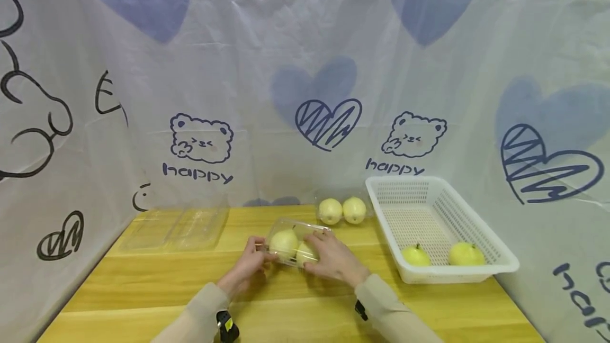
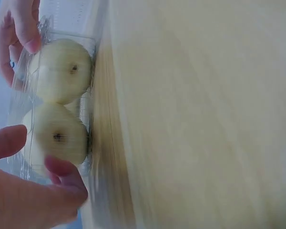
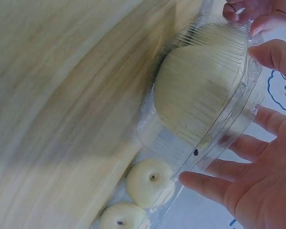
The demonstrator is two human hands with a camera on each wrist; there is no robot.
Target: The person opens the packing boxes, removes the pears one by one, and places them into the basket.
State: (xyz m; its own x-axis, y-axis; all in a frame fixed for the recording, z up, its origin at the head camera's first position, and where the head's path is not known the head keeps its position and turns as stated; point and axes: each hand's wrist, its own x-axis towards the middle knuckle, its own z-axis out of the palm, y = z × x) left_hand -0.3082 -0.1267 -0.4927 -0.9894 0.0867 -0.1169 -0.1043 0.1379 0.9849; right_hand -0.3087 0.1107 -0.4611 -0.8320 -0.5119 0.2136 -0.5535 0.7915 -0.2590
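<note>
A transparent plastic clamshell box [image 1: 292,222] with two yellow-green pears [image 1: 284,243] inside stands on the table in front of me, tilted slightly in the head view. My left hand [image 1: 250,262] grips its left end, thumb and fingers around the corner. At the right end, my right hand [image 1: 335,258] holds the lid edge; in the right wrist view its thumb lies on the rim and its fingers [image 3: 214,186] spread along the side. Through the plastic, both pears [image 2: 62,133] show side by side in the left wrist view.
Behind the hands, a second transparent box holds two pears [image 1: 355,210]. A white perforated basket [image 1: 505,267] on the right contains two more pears [image 1: 466,254]. Opened transparent boxes [image 1: 176,226] lie at the back left of the wooden table [image 1: 143,290]. A printed cloth [image 1: 267,136] hangs behind.
</note>
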